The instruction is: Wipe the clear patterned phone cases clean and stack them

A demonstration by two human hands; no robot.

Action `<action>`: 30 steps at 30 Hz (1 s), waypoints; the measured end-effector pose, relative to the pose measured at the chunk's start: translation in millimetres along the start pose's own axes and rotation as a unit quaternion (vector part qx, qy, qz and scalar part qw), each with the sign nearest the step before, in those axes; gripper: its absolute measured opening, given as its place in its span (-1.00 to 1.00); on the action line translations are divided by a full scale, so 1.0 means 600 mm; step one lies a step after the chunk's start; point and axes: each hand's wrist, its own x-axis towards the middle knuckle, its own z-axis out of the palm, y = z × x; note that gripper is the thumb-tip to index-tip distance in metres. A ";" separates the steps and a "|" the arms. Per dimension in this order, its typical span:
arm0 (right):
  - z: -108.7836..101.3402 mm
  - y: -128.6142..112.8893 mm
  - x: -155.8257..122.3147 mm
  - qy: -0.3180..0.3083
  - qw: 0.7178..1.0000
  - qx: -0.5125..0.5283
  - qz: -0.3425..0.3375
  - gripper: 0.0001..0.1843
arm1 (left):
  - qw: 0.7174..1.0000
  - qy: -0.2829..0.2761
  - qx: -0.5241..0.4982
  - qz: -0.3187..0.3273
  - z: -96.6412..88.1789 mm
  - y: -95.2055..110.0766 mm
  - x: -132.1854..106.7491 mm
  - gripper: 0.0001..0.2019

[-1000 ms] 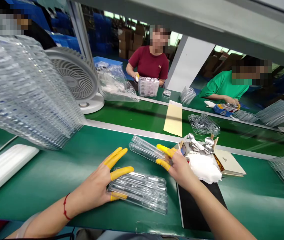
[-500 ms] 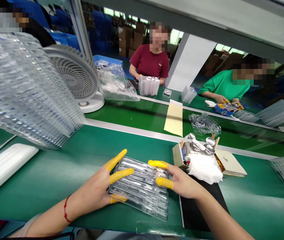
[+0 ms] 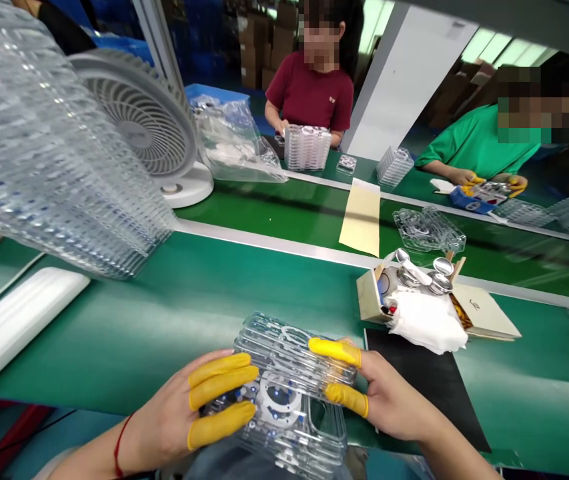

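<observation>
- Left hand (image 3: 179,420) and right hand (image 3: 394,403), in yellow fingertip cots, clamp opposite ends of stack of clear moulded plastic trays (image 3: 284,347).
- Stack hangs over green table (image 3: 164,313), near edge.
- Even squeeze with edges aligned likely stops layers fanning.

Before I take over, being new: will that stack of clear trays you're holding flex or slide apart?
Probably light, slightly flexible: the stack of clear trays looks thin-walled. May slide apart: layers sit offset, left hand and right hand holding opposite ends.

We log a green surface (image 3: 164,313) bearing a clear tray stack (image 3: 54,167), white fan (image 3: 149,127), open box (image 3: 369,297) and black mat (image 3: 429,387).
</observation>
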 end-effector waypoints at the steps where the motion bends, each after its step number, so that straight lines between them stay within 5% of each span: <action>1: 0.003 -0.001 -0.002 0.007 1.000 -0.005 -0.013 -0.41 | 1.000 0.002 0.003 0.001 -0.001 0.002 0.000 -0.63; 5: 0.007 0.003 0.003 0.015 1.000 0.021 0.006 -0.43 | 1.000 0.003 0.006 -0.015 0.002 0.001 0.005 -0.68; 10: -0.008 0.021 0.024 0.074 0.988 0.105 0.081 -0.31 | 0.994 -0.003 0.026 -0.110 0.009 -0.015 0.019 -0.68; 16: -0.037 0.017 0.033 0.140 0.988 0.032 0.054 -0.31 | 0.992 -0.063 0.045 -0.099 0.001 -0.043 0.037 -0.59; 23: -0.035 0.010 0.048 -0.002 0.993 0.100 0.058 -0.34 | 0.993 -0.056 0.065 -0.081 -0.002 -0.051 0.036 -0.46; 30: -0.048 0.009 0.056 -0.046 0.994 0.078 0.066 -0.28 | 0.989 -0.070 0.060 -0.113 0.005 -0.050 0.038 -0.43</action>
